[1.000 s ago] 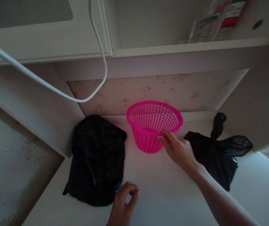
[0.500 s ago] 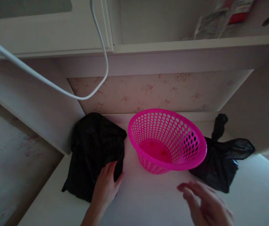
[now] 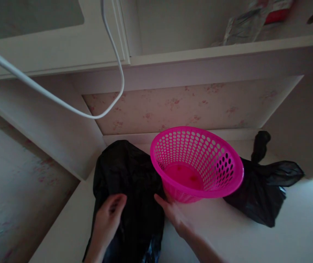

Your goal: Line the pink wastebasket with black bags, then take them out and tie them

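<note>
A black plastic bag (image 3: pixel 137 179) lies on the white surface, its lower end running out of view at the bottom. My left hand (image 3: pixel 111 210) is over the bag's left part, fingers curled in and closed on the plastic; the fingertips are partly hidden. At the bag's right edge is my right hand (image 3: pixel 174 213), thumb stretched out over the plastic and the fingers apart from it, partly hidden near the basket. A pink perforated plastic basket (image 3: pixel 183 193) stands just beyond the right hand, its inside showing a few small dark spots.
A second black bag (image 3: pixel 257 197), knotted at the top, sits right of the basket. A white cable (image 3: pixel 54 96) hangs in a loop at upper left. Overhead, an open shelf (image 3: pixel 216 51) holds clear and red packaging (image 3: pixel 244 29). Side panels flank the white tabletop (image 3: pixel 200 223).
The left bag now stretches further toward me and lies closer to the basket. My right hand has moved left, from in front of the basket to the bag's edge. My left hand's fingers have curled.
</note>
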Motion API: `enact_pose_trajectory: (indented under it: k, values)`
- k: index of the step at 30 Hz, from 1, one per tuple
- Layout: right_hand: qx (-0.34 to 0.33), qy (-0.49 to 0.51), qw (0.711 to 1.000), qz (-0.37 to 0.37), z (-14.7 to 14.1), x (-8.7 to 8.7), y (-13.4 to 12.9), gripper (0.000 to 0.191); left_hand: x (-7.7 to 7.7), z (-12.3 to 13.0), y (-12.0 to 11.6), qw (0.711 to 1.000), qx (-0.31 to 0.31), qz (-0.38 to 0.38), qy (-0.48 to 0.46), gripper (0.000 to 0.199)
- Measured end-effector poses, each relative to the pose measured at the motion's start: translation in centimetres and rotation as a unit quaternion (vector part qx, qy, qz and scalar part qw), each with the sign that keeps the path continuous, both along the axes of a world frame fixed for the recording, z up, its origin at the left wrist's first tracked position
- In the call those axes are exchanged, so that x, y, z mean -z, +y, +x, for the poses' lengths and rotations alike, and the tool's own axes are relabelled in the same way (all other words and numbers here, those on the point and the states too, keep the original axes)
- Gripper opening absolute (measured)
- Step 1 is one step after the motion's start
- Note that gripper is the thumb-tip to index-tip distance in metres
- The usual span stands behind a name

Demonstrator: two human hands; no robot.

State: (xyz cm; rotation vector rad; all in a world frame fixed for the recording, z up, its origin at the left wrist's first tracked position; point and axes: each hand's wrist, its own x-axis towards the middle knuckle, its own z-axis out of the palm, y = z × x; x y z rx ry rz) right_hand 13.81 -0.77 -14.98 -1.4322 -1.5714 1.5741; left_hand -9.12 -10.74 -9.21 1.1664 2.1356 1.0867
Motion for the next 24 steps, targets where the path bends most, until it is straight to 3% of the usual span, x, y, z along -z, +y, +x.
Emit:
enact_pose_trajectory:
  k: [1,3,4,6,9,14,19,24]
  values:
    - [0.003,-0.025,1.0,0.009,-0.5,-0.1,0.4,0.074,-0.1,-1.6,0.3,0.994,-0.08,0.042,0.062,0.058]
    - [-0.001,-0.044,0.999,0.017,-1.5,-0.1,0.9,0.076,-0.4,-4.5,1.3,0.968,-0.183,0.088,0.147,0.065]
    - [-0.006,-0.046,0.999,0.023,-2.0,-0.1,1.0,0.076,-0.6,-5.7,2.0,0.965,-0.213,0.089,0.128,0.074]
    - [-0.026,-0.046,0.998,0.039,-3.1,-0.1,1.1,0.075,-1.2,-7.4,3.3,0.972,-0.228,0.055,0.001,0.087]
    - [-0.078,-0.028,0.994,0.071,-4.7,-1.1,1.0,0.066,-1.8,-8.5,4.8,0.962,-0.156,-0.028,-0.223,0.067]
    - [-0.169,0.002,0.975,0.141,-6.1,-5.5,0.3,0.053,-1.5,-7.2,4.6,0.902,-0.033,-0.109,-0.416,0.043]
    - [-0.258,0.039,0.943,0.207,-6.5,-9.9,-0.7,0.032,-2.5,-4.2,2.2,0.876,0.039,-0.095,-0.47,0.057]
    - [-0.282,0.102,0.91,0.287,-5.1,-16.0,-2.8,0.019,-7.2,-2.3,-0.8,0.92,0.058,-0.052,-0.385,0.06]
